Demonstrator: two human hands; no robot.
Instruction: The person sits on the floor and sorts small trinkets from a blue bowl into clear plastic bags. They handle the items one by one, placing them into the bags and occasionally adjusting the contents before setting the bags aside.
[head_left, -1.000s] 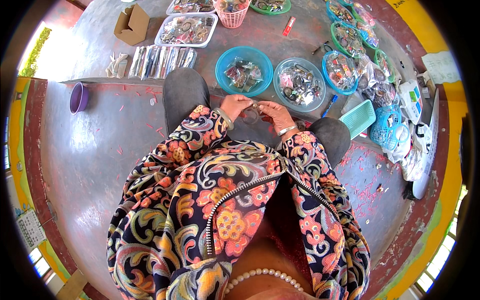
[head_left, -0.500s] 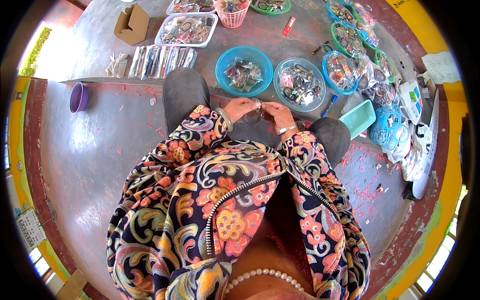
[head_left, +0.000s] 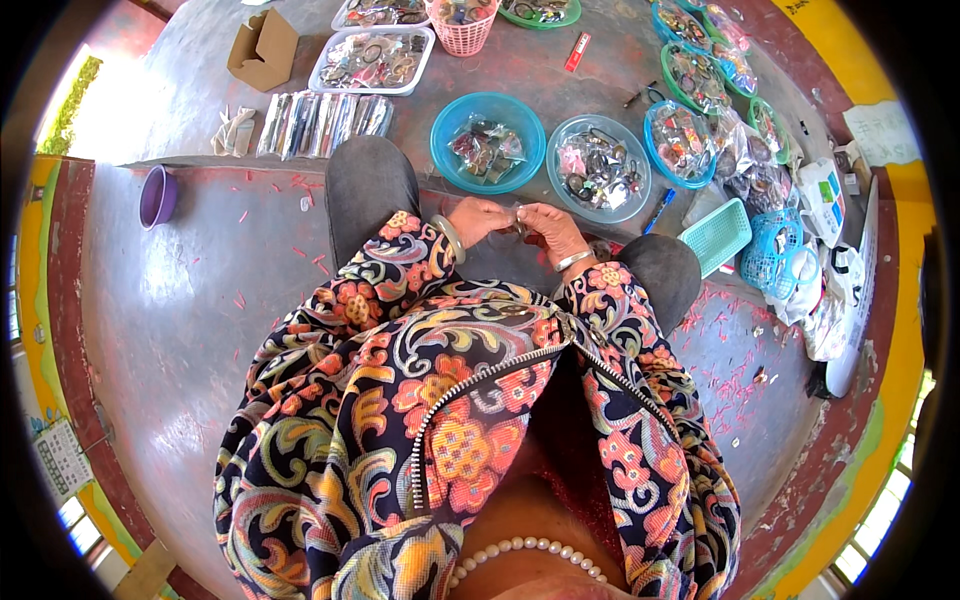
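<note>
My left hand [head_left: 478, 217] and my right hand [head_left: 553, 229] meet between my knees, fingertips pinched together. Between them is a small clear packet [head_left: 518, 226], mostly covered by the fingers; its contents are too small to tell. Just beyond the hands stands a blue basin [head_left: 440, 160] with several clear packets [head_left: 487, 150] in it. To its right, a clear round bowl [head_left: 611, 213] holds a mix of small items, dark bands and pink pieces among them. A bangle circles my left wrist and a silver-coloured one my right.
A purple bowl [head_left: 157, 197] lies tilted at left. Rows of flat packets [head_left: 325, 125], an open cardboard box [head_left: 262, 50] and a white tray [head_left: 372, 90] stand on the ledge. At right are a green basket [head_left: 716, 240], a blue pen [head_left: 659, 212] and several filled baskets.
The fingers have shifted slightly around the packet. It hung visibly below the fingertips before; now my right fingers cover more of it.
</note>
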